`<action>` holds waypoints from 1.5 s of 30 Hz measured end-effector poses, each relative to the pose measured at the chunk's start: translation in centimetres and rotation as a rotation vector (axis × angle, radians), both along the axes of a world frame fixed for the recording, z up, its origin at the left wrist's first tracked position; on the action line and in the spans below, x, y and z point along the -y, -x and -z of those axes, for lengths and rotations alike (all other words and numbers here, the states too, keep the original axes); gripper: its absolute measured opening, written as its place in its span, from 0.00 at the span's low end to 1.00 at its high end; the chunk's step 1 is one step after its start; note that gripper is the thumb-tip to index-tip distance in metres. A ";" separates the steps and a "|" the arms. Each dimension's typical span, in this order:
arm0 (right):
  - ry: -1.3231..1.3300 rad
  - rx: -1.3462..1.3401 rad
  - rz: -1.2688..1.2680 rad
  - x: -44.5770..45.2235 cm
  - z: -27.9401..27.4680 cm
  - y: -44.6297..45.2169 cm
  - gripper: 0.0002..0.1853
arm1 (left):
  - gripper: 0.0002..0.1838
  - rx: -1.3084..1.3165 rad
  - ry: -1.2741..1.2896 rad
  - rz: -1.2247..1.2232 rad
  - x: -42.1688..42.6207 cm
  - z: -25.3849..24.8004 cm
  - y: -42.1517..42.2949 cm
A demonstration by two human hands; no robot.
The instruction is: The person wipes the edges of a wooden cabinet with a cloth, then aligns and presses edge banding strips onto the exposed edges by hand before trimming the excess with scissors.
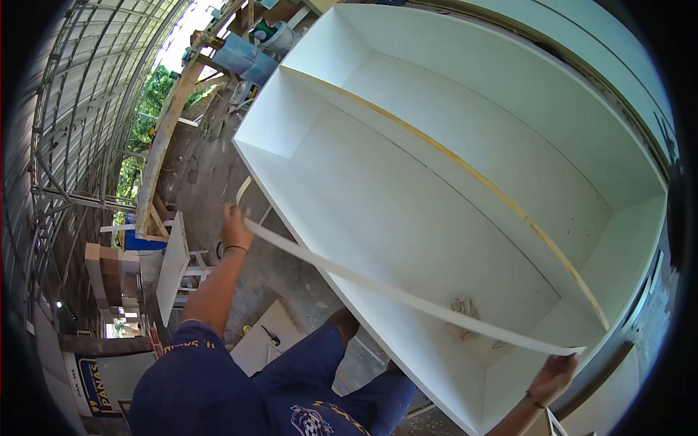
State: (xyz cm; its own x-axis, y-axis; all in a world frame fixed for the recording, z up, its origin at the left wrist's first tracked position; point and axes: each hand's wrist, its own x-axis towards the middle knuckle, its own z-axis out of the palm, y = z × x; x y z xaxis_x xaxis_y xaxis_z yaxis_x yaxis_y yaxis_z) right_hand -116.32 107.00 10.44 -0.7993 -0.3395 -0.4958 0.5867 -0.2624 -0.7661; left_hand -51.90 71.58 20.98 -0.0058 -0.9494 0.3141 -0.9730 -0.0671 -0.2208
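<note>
A long, thin white strip (407, 296) stretches between my two hands, over the near side of a large white cabinet box (291, 192). My left hand (235, 228) is closed on its left part, beyond the cabinet's near edge, and a short end curls up past the fingers. At the lower right, my right hand (554, 378) grips the other end near the cabinet's right corner. A divider with a bare yellowish edge (465, 166) runs lengthwise inside the box. Some tangled light cord (465, 314) lies on the cabinet's inner surface, behind the strip.
Beyond the cabinet's left end are blue containers (246, 57) and a wooden beam (166, 138). A white board (173, 269) stands left of my left arm. On the floor by my legs lies a light panel (267, 336) with a small dark item on it.
</note>
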 end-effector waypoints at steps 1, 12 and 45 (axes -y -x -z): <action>0.067 0.010 -0.144 0.5 -1.0 -3.5 0.10 | 0.10 0.077 0.034 -0.184 -0.7 -0.8 -3.8; 0.030 0.610 -0.616 15.1 -7.0 -27.3 0.04 | 0.13 -0.170 0.050 -0.739 -6.5 -3.4 -38.0; -0.020 -0.287 0.435 1.2 -19.9 -9.2 0.02 | 0.04 -0.373 -0.700 0.523 23.7 6.0 7.1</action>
State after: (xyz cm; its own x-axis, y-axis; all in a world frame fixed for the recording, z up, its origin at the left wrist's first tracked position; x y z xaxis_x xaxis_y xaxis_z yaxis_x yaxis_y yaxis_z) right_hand -107.11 105.76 30.34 -0.9690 0.0614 -0.2393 0.1927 -0.4185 -0.8875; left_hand -59.01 47.91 15.00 -0.4980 -0.8279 -0.2580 -0.8579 0.4270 0.2858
